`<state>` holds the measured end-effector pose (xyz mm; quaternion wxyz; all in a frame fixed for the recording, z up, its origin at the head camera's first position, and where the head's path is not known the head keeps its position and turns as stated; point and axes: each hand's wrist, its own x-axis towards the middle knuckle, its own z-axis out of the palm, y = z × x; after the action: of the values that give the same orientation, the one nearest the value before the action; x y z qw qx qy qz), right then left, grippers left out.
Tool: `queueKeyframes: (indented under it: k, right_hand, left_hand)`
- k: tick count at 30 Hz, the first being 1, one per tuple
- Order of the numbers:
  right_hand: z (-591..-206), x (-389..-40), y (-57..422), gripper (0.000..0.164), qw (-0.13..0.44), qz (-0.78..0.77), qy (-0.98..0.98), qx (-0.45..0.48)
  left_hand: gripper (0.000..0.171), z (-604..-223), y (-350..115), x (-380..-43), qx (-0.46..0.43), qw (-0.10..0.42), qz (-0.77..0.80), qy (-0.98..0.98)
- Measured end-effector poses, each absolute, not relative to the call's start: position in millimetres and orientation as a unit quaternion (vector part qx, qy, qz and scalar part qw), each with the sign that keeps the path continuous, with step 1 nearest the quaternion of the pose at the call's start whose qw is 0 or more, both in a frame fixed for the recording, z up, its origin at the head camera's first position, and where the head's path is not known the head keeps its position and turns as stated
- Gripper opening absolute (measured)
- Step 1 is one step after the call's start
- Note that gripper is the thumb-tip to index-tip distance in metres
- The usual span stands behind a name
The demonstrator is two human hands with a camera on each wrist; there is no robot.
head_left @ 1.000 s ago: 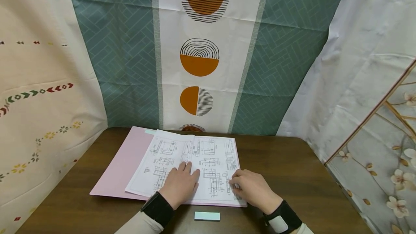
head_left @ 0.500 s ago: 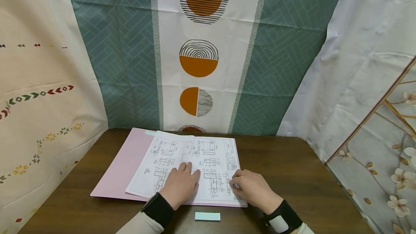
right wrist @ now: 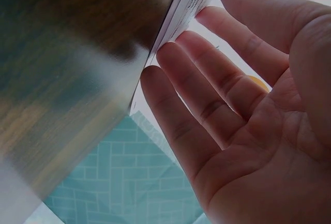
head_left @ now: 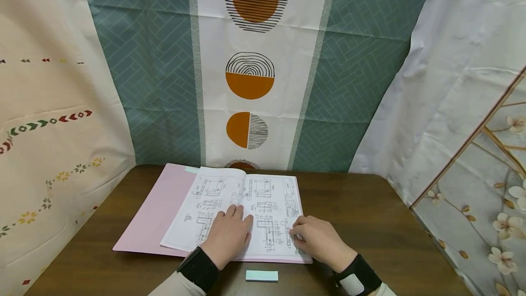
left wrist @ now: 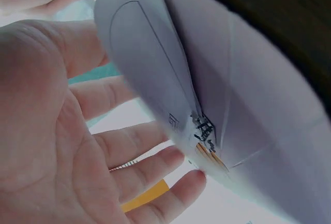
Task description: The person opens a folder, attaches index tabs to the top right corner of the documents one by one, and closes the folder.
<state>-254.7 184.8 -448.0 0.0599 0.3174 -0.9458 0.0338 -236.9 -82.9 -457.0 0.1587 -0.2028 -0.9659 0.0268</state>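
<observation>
A pink folder (head_left: 148, 223) lies spread on the table, with white sheets of technical drawings in it. My left hand (head_left: 229, 236) rests on the sheets near the fold, fingers stretched forward over the inner edge of the left page (head_left: 185, 229). That page bows upward beside the fold. On the right page (head_left: 279, 198), near its lower right edge, the fingertips of my right hand (head_left: 318, 241) touch the paper. The right wrist view shows the right fingers (right wrist: 181, 115) fairly straight along the sheet edge. Neither hand grips anything.
A pale blue-green strip (head_left: 261, 276) lies on the brown table (head_left: 345, 200) in front of the folder. A similar pale tab (head_left: 191, 169) shows at the folder's top left. Patterned cloths (head_left: 164, 81) hang behind and at both sides.
The left page has shifted slightly right over the folder and bows up a little more near the fold. Both hands have stayed almost in place.
</observation>
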Motion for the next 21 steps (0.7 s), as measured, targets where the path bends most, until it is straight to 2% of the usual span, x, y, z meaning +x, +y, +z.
queueKeyframes:
  k: [11,16,21]
  right_hand:
    - [-449.2,-255.0,184.4,0.021,0.055,0.033,-0.944,0.322]
    - [-448.6,-254.6,184.0,0.022,0.057,0.032,-0.945,0.321]
    - [-447.8,-254.3,184.1,0.022,0.056,0.033,-0.946,0.318]
  left_hand:
    - [0.043,-449.2,-81.2,-225.6,-0.239,0.186,0.015,-0.953]
    - [0.043,-443.5,-82.1,-212.0,-0.277,0.175,-0.006,-0.945]
    - [0.045,-440.5,-83.6,-198.1,-0.315,0.14,-0.041,-0.938]
